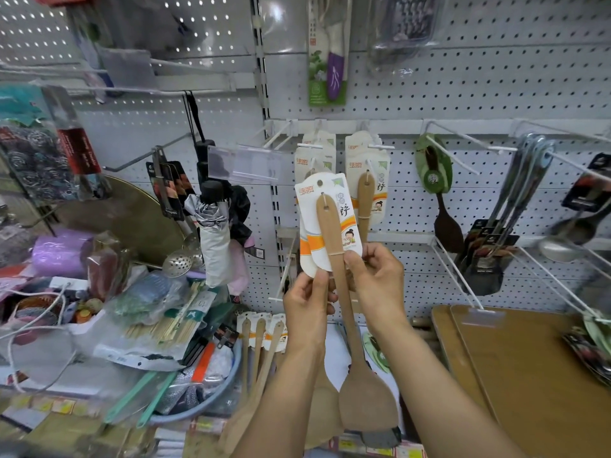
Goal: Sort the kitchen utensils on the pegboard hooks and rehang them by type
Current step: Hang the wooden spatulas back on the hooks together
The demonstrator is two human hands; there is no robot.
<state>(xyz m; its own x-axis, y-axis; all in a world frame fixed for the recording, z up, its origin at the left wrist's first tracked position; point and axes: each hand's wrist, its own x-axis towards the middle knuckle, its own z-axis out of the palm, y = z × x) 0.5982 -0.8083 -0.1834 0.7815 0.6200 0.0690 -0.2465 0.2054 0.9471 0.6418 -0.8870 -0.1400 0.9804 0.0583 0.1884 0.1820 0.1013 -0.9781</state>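
Wooden spatulas on printed backing cards are held up in front of the pegboard, just below the row of white hooks. Two appear to be in hand: one handle lies across the front card, its blade hanging down between the forearms, and a second blade shows partly behind it. The left hand pinches the lower edge of the cards between thumb and curled fingers. The right hand pinches the front card and the handle from the other side, thumb on the front. Both grips are closed on the carded spatulas.

Above the held cards, more carded wooden spatulas hang on two hooks of the pegboard. Right of these hangs a dark spatula on a green card, then a bunch of metal ladles. Above them hangs a packaged knife with a purple handle. Left of the held cards, folded umbrellas hang from a hook. Below the hands, three further wooden spatulas stand among mixed goods. Wooden cutting boards lie to the lower right.
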